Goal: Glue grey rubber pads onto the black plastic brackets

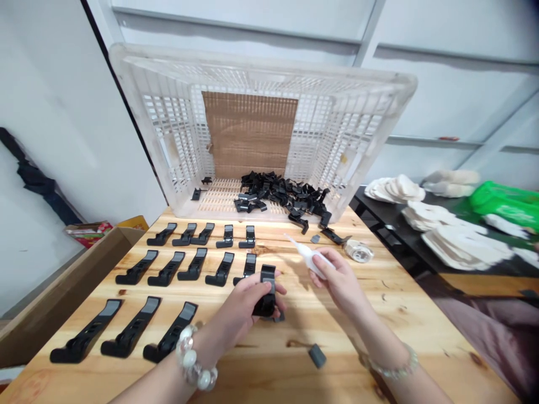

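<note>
My left hand (pixel 244 306) is closed around a black plastic clip (pixel 266 289), held upright just above the wooden table (pixel 295 370). My right hand (pixel 339 280) grips a small white glue bottle (pixel 309 257) whose thin nozzle points up and to the left, a short way right of the clip. Several more black clips (pixel 185 264) lie in three rows on the table to the left of my hands. A small grey pad (pixel 317 356) lies on the table in front of my right wrist.
A white plastic crate (pixel 261 73) lies tipped on its side at the table's far end, with a heap of black parts (pixel 280 196) inside. A small clear container (pixel 359 251) sits near it. A cardboard box (pixel 63 280) stands left; white gloves (pixel 446 230) lie right.
</note>
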The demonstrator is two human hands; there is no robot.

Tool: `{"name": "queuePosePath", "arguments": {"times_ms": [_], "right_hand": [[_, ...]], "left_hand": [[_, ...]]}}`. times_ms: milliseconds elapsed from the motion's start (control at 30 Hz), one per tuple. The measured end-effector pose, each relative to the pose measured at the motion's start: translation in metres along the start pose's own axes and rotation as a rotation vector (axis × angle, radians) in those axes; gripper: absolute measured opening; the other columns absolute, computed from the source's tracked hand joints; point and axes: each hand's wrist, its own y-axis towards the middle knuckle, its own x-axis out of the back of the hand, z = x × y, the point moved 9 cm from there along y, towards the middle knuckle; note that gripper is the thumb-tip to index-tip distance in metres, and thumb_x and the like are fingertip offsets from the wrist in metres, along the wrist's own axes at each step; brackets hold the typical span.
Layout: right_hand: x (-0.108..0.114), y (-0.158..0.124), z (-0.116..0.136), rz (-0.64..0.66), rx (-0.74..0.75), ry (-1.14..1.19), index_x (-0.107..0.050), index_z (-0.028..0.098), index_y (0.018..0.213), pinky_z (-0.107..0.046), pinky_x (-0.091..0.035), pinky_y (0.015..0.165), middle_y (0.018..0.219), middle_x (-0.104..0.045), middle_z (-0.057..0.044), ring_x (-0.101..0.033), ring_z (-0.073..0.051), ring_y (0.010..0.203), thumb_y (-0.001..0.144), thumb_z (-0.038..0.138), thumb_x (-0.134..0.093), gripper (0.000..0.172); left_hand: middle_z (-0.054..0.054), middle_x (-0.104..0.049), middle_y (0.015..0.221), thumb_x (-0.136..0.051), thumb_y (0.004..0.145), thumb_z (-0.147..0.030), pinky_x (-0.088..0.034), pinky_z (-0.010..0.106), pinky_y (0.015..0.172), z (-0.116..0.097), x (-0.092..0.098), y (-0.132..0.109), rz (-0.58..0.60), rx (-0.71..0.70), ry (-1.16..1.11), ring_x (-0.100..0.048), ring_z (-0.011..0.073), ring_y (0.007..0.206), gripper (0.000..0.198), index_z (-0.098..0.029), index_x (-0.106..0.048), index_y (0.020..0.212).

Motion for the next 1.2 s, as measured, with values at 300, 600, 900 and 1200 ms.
{"name": "queuePosePath", "arguments": {"times_ms": [300,600,900,1200], "right_hand": [[0.034,0.007,0.024,-0.199,0.071,0.243,-0.057,0.016,0.074,-0.013,-0.037,0.045,0.067,-0.054,0.006,-0.039,-0.001,0.051,0.057,0.032,-0.089,0.040],[0.046,-0.016,0.048,-0.301,0.346,0.007,-0.052,0.020,0.075,-0.018,-0.029,0.041,0.058,-0.045,0.006,-0.037,-0.006,0.049,0.073,0.040,-0.078,0.033],[0.039,-0.022,0.050,-0.230,0.355,-0.198,-0.053,0.021,0.077,-0.020,-0.033,0.047,0.062,-0.046,0.004,-0.040,-0.009,0.055,0.075,0.042,-0.076,0.031],[0.034,-0.028,0.059,-0.207,0.443,-0.398,-0.053,0.021,0.079,-0.023,-0.037,0.049,0.063,-0.048,0.003,-0.044,-0.011,0.056,0.080,0.042,-0.070,0.027]], "left_hand": [[0.008,-0.068,0.095,-0.062,0.082,-0.025,-0.047,0.027,0.059,0.002,0.003,0.002,0.001,0.003,-0.002,-0.064,0.0147,0.067,0.027,-0.011,-0.059,0.106],[0.010,-0.070,0.090,-0.058,0.081,-0.022,-0.050,0.029,0.064,0.015,0.006,0.002,-0.018,0.111,0.044,-0.066,0.0158,0.068,0.026,-0.010,-0.060,0.104],[0.009,-0.069,0.089,-0.053,0.081,-0.014,-0.052,0.029,0.066,0.017,0.005,-0.001,-0.059,0.173,0.019,-0.066,0.0153,0.070,0.024,-0.008,-0.058,0.104],[0.009,-0.070,0.085,-0.055,0.083,-0.013,-0.056,0.031,0.069,0.020,0.006,0.001,-0.079,0.178,-0.041,-0.067,0.0167,0.073,0.016,-0.010,-0.061,0.097]]}}
